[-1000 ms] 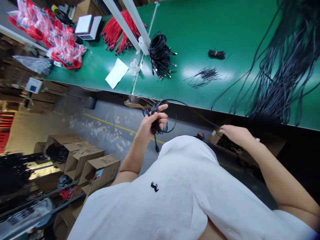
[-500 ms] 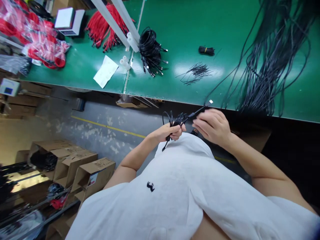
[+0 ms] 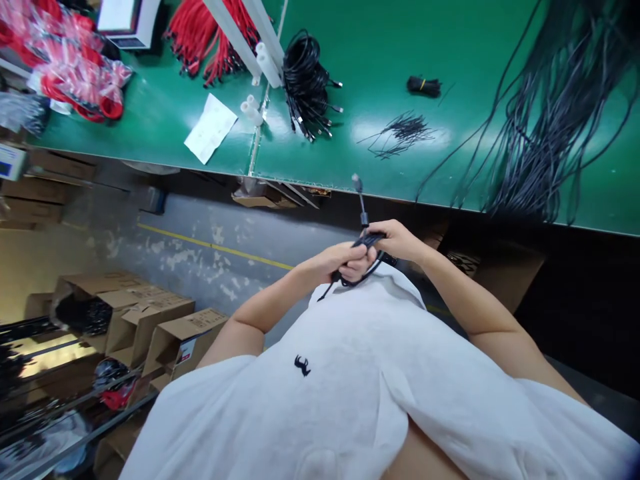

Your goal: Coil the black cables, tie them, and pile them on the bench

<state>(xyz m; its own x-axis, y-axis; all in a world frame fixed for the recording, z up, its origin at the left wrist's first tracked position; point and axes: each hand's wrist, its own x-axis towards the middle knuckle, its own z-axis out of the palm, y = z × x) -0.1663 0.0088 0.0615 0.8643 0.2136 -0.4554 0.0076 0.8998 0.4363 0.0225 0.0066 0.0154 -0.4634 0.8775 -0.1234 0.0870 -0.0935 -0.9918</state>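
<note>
A coiled black cable (image 3: 371,239) is in front of my body, just off the bench's near edge. My left hand (image 3: 345,259) is closed around the coil, with one thin cable end poking out below it. Pressed against the other side of the coil, my right hand (image 3: 399,240) grips the cable with bent fingers. A plug (image 3: 357,183) on a short length of cable points up from between the hands, slightly blurred. A loop of the cable hangs beneath my fingers, and my fingertips hide part of the coil.
On the green bench (image 3: 320,163) lie a bundle of black cables (image 3: 306,87), thin black ties (image 3: 406,130), a yellow-banded tie bundle (image 3: 423,86), and long loose black cables (image 3: 537,147). Red cables (image 3: 215,40) and a white paper (image 3: 210,130) are left. Cardboard boxes (image 3: 187,340) stand lower left.
My right hand has moved left to meet my left hand and closed on the cable. The plug end has swung from pointing right to pointing up. The view has shifted slightly.
</note>
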